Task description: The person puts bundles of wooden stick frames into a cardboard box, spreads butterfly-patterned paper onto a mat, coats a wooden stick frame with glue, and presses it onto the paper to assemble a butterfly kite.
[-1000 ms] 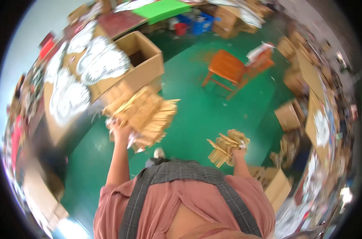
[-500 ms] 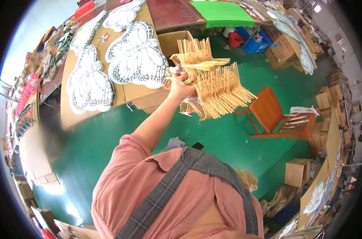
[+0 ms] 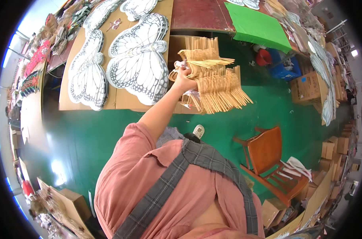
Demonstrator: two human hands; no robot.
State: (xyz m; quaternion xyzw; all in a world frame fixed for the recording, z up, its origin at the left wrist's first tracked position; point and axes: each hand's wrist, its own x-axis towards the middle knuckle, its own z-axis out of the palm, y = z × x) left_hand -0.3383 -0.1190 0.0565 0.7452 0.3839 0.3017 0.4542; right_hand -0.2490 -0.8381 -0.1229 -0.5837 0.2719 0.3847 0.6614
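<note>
My left hand (image 3: 184,82) is stretched out ahead of me, its fingers closed around a big bundle of thin tan sticks (image 3: 221,88). The sticks fan out to the right in two clumps, with looped ends gathered near my fingers. Some whitish wrapping hangs under the grip. To the left of the bundle, a large black-and-white butterfly cutout (image 3: 138,61) lies on a cardboard-covered table (image 3: 119,95). A second butterfly cutout (image 3: 87,73) lies beside it, with others farther back. My right hand is out of the picture.
Behind the sticks is an open cardboard box (image 3: 177,44). A green cloth (image 3: 260,28) covers part of the far table, above a red bucket (image 3: 263,57) and a blue crate (image 3: 290,67). At right stands a wooden chair (image 3: 264,150) on the green floor, near several cardboard boxes (image 3: 304,87).
My view has turned, so the chair sits lower and the cloth farther right. The stick bundle stays in my left hand, nearer the table's box. A white shoe now shows below me.
</note>
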